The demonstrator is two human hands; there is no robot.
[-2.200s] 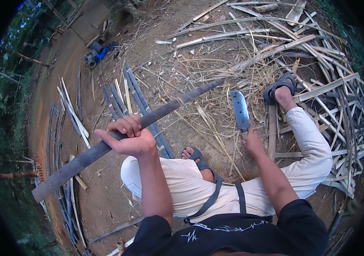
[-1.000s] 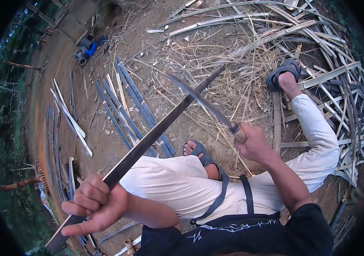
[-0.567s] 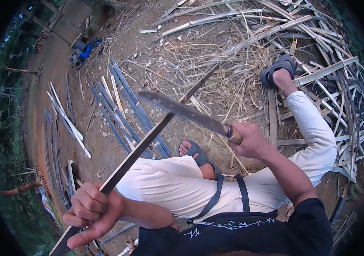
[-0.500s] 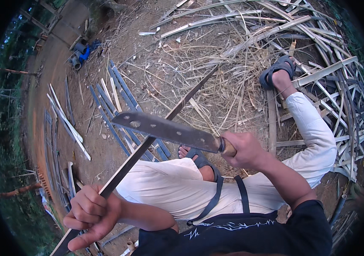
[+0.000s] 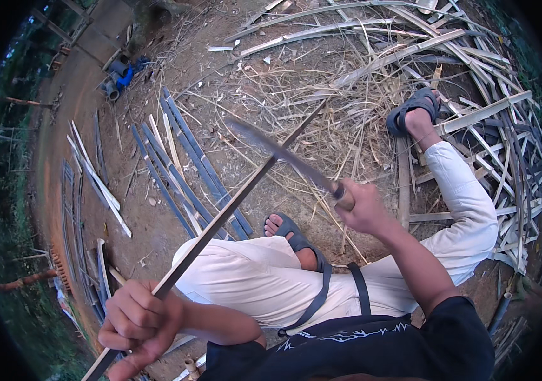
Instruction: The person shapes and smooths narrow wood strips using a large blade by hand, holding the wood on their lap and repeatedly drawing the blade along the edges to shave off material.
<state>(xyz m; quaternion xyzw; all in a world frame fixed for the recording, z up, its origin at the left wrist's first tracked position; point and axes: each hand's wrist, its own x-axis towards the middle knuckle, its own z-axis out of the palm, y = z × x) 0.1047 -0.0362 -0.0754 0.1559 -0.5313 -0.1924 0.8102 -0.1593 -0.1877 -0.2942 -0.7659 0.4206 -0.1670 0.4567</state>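
My left hand (image 5: 139,324) is closed round a long, thin bamboo strip (image 5: 211,232), dark on one face and pale along its edge. The strip slants up from the lower left, over my left thigh, to a far end above the shavings. In my right hand (image 5: 363,208) is the wooden handle of a machete (image 5: 293,160). Its blade is smeared by motion and points up and left. Blade and strip cross near the strip's far half; whether they touch I cannot tell.
Split dark bamboo strips (image 5: 198,149) lie on the dirt to the left, with pale slats (image 5: 103,184) farther left. Curly shavings (image 5: 347,120) cover the ground ahead. A heap of bamboo slats (image 5: 506,140) fills the right side. Dark tubes (image 5: 113,82) stand far left by something blue.
The machete has moved along the strip toward its far end, and its blade has turned from broadside to nearly edge-on. My left hand and the strip have shifted slightly.
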